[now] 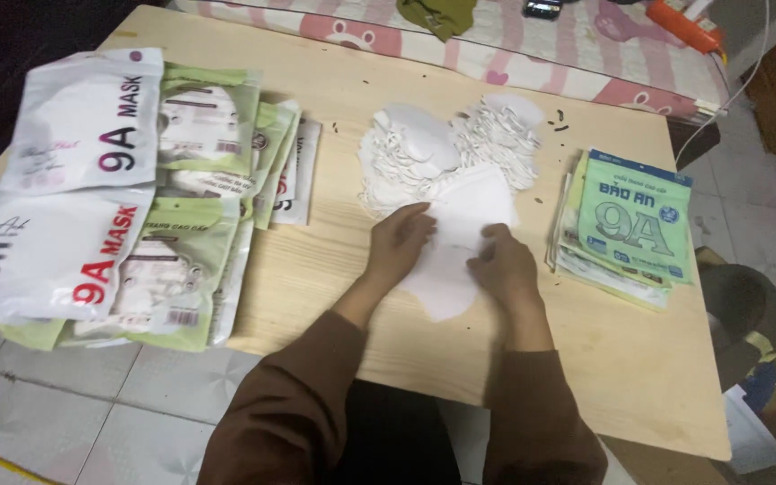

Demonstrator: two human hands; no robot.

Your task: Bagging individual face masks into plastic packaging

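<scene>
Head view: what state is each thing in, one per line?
Left hand: flat on the white masks, fingers spread.
Right hand: pressing on the same masks.
Held masks: stacked flat, overhanging neither table edge.
Loose mask pile: heaped, ear loops tangled.
Green pouches: flat, stacked at the right.
Filled packs: overlapping at the left, some past the table edge.
Table: upright.

On the counter (316, 296), filled packets (110, 207) lie at the left, a stack of empty packets (626, 224) at the right. Between them sits a heap of masks (446, 148), with one mask (460, 242) in front under both hands. A bed (514, 45) lies behind.
</scene>
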